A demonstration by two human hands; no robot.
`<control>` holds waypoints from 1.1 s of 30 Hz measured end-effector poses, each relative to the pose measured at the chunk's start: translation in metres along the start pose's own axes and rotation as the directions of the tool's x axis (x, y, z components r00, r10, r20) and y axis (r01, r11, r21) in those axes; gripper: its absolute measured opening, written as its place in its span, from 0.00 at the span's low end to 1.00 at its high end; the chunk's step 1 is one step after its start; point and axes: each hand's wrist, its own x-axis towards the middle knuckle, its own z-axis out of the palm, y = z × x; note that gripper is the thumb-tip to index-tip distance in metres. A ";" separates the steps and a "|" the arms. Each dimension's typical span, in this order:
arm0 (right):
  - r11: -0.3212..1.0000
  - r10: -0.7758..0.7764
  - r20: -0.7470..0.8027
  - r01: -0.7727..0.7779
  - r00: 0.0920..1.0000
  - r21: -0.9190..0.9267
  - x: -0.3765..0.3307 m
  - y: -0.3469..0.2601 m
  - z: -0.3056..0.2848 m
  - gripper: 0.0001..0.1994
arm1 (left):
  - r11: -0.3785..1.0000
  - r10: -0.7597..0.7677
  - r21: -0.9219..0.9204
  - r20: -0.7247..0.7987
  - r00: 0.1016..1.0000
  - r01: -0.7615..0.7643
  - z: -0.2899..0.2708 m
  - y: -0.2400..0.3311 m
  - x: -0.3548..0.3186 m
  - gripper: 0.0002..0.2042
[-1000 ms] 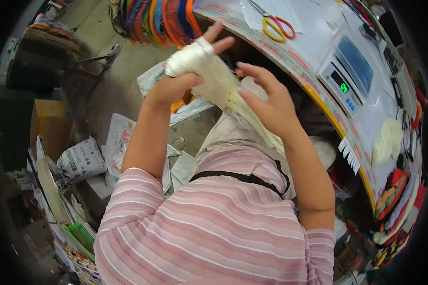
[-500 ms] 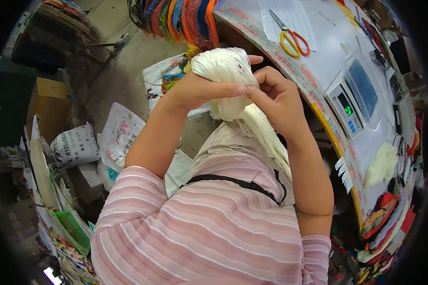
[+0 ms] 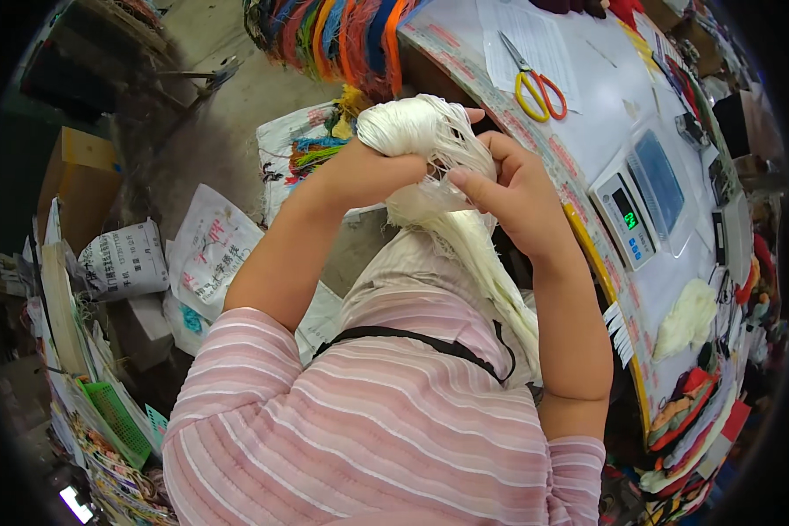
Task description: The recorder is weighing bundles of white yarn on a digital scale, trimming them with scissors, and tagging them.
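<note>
A skein of white thread (image 3: 409, 127) is looped around my left hand (image 3: 370, 178), which is closed on it in front of my waist. Its strands hang loose and separated on the right side. My right hand (image 3: 515, 195) is bent at the right edge of the skein, thumb and fingers pinching some strands. Part of its fingers is hidden behind the thread. Longer cream-white thread (image 3: 486, 263) trails from below the skein across my lap.
On the table (image 3: 600, 149) at the right lie scissors (image 3: 535, 90) with yellow and red handles, a digital scale (image 3: 627, 219) and a cream thread bundle (image 3: 688, 317). Coloured thread skeins (image 3: 342, 39) hang at its far end. White sacks (image 3: 206, 250) and a cardboard box (image 3: 83, 180) stand at the left.
The strands at the skein's right side have spread apart. My thumbs, which met before, are now separated, the left one tucked lower into the thread. The view has shifted slightly.
</note>
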 end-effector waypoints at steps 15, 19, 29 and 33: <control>0.985 -0.076 -0.088 0.088 0.993 0.150 0.001 0.001 0.001 0.07 | 0.981 0.120 -0.139 -0.088 0.989 -0.132 0.009 0.002 -0.003 0.29; 0.986 -0.036 0.062 0.025 0.997 0.167 0.001 -0.005 0.003 0.07 | 0.944 0.054 -0.326 -0.024 0.998 -0.059 0.003 0.001 -0.004 0.31; 0.995 -0.084 -0.038 0.085 0.996 0.049 0.010 -0.008 0.004 0.07 | 0.964 0.177 -0.162 -0.189 0.966 -0.208 0.007 -0.004 0.000 0.31; 0.886 0.054 0.160 -0.121 0.986 0.447 0.026 -0.012 -0.016 0.08 | 0.848 -0.076 -0.518 0.098 0.992 0.116 -0.009 -0.005 -0.011 0.31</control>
